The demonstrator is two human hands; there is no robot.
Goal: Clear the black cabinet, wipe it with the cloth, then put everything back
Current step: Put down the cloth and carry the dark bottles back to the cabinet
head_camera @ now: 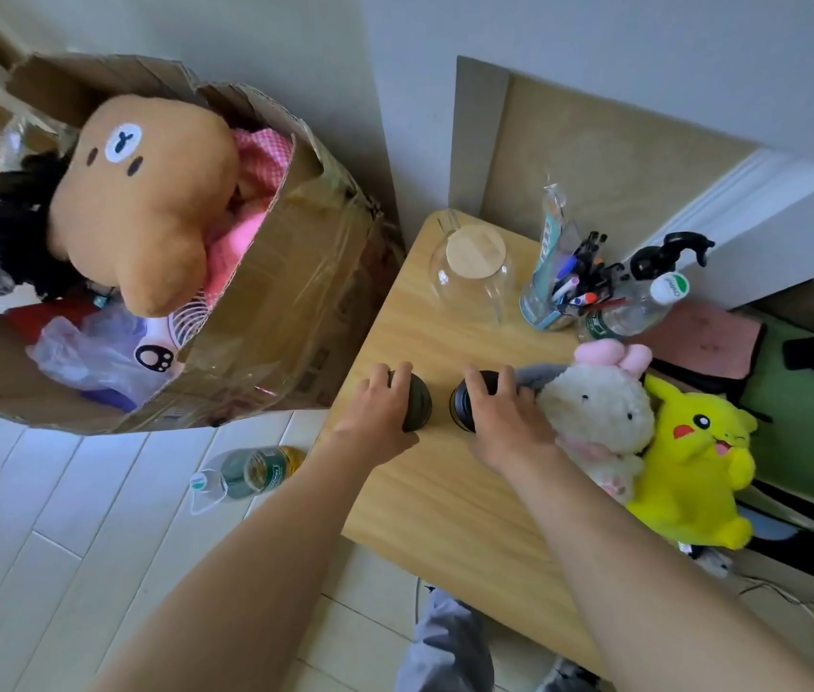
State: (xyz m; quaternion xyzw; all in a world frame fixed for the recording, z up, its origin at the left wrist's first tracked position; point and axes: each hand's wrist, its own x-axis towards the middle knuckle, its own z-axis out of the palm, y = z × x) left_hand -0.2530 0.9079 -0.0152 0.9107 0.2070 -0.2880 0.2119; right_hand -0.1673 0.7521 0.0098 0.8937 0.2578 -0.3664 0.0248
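Two dark round containers stand side by side on a light wooden table top (449,496). My left hand (379,411) wraps around the left dark container (418,403). My right hand (499,417) grips the right dark container (462,406). Right of my right hand lie a white plush with a pink bow (594,407) and a yellow plush (694,462). A pink cloth (704,337) lies past the table's right edge. No black cabinet can be made out in the view.
At the table's back stand a glass jar with a wooden lid (474,272), a cup of pens (564,287), a plastic bottle (634,307). A cardboard box (265,312) of plush toys stands left. A bottle (245,472) lies on the tiled floor.
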